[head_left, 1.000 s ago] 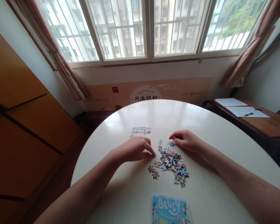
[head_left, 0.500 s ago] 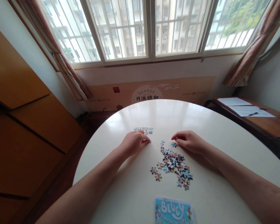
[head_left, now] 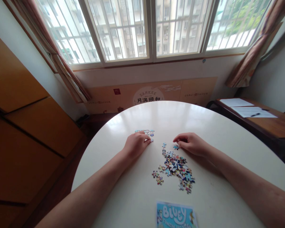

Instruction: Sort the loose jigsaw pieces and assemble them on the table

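My left hand (head_left: 136, 144) rests on the white table with thumb and forefinger pinched on a small puzzle piece (head_left: 152, 140). That piece lies flat at the lower right of the laid-out puzzle pieces (head_left: 149, 130), which my hand partly covers. To the right, my right hand (head_left: 191, 143) is closed, thumb and fingertips drawn together; whatever sits between them is too small to make out. Just below its fingertips is a loose teal puzzle piece (head_left: 176, 147). A heap of mixed puzzle pieces (head_left: 176, 166) lies between my forearms, with a few strays at its left.
A light-blue Bluey picture card (head_left: 176, 215) lies at the near edge of view on the round white table (head_left: 123, 202). At the right stands a wooden desk (head_left: 275, 125) with paper sheets (head_left: 242, 110) and a pen. Orange-brown cabinets (head_left: 30, 158) flank the left.
My left hand has shifted its pinched piece slightly up, closer under the laid-out pieces. My right hand stays almost in place. The whole view has moved a little.
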`<state>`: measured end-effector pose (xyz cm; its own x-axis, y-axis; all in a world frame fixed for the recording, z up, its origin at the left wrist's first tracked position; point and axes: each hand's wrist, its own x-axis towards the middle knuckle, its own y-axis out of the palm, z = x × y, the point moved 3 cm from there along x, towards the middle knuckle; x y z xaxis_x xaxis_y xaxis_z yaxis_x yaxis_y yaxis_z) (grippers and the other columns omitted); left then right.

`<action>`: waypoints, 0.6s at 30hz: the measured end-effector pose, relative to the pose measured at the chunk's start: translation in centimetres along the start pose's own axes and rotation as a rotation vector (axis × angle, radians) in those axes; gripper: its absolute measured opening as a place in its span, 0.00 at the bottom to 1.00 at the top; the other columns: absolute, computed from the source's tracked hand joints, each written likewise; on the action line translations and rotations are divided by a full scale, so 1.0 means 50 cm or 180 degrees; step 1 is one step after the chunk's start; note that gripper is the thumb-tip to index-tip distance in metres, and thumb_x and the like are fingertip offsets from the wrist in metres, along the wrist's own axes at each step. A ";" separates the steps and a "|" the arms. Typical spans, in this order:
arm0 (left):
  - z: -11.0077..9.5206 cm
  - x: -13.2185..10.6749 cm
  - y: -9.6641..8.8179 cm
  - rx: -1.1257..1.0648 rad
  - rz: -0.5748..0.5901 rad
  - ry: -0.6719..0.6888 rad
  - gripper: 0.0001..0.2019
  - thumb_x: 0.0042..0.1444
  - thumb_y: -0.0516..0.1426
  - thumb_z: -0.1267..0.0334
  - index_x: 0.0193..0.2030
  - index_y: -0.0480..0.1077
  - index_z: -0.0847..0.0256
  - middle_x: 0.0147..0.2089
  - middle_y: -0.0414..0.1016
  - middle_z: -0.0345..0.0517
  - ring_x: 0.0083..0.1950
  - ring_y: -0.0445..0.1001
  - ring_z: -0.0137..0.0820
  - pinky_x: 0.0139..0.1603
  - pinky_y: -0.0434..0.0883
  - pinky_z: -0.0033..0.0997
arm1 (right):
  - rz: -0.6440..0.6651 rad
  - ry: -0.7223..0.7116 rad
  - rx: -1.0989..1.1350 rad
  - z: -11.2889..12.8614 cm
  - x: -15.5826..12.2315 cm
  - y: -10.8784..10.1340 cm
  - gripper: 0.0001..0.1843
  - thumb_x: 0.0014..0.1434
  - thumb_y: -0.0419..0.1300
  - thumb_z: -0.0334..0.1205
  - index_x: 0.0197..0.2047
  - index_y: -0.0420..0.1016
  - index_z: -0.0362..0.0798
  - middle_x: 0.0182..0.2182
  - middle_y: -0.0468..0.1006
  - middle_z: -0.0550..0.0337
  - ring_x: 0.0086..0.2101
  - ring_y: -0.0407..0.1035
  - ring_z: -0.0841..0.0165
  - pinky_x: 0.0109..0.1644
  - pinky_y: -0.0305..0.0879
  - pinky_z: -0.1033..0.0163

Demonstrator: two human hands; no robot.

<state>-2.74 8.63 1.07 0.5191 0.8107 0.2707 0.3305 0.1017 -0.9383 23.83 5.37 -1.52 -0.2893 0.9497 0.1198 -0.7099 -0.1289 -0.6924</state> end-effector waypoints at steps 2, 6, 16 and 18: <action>-0.001 0.003 0.003 0.0041 -0.0021 0.0003 0.09 0.61 0.58 0.62 0.37 0.81 0.52 0.37 0.77 0.41 0.36 0.75 0.32 0.38 0.69 0.29 | -0.0006 0.0008 -0.0008 -0.001 0.000 0.001 0.13 0.56 0.57 0.38 0.39 0.83 0.49 0.28 0.79 0.59 0.28 0.68 0.67 0.35 0.63 0.61; -0.002 0.005 0.008 0.0082 -0.0030 0.0006 0.09 0.61 0.57 0.62 0.37 0.81 0.53 0.38 0.77 0.41 0.36 0.75 0.31 0.37 0.68 0.29 | -0.0013 0.0001 -0.0026 -0.001 0.001 0.000 0.13 0.56 0.57 0.37 0.39 0.83 0.49 0.28 0.79 0.59 0.28 0.68 0.67 0.35 0.62 0.61; -0.003 0.006 0.007 0.0081 -0.0054 0.0033 0.09 0.61 0.57 0.62 0.37 0.81 0.53 0.37 0.78 0.41 0.37 0.75 0.32 0.38 0.69 0.29 | -0.0004 -0.0019 -0.0018 0.003 -0.001 -0.002 0.13 0.56 0.57 0.37 0.39 0.83 0.49 0.28 0.79 0.58 0.28 0.68 0.67 0.35 0.63 0.61; -0.003 0.006 0.008 0.0086 -0.0046 0.0028 0.09 0.61 0.57 0.62 0.37 0.81 0.53 0.37 0.78 0.41 0.37 0.75 0.32 0.38 0.69 0.29 | -0.0006 -0.0020 -0.0016 0.002 -0.001 -0.002 0.12 0.56 0.57 0.37 0.39 0.82 0.49 0.28 0.79 0.58 0.28 0.68 0.67 0.35 0.63 0.61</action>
<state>-2.34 8.81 0.80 0.5213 0.8041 0.2860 0.3166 0.1289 -0.9397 23.84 5.31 -1.38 -0.2922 0.9481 0.1255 -0.7073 -0.1259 -0.6957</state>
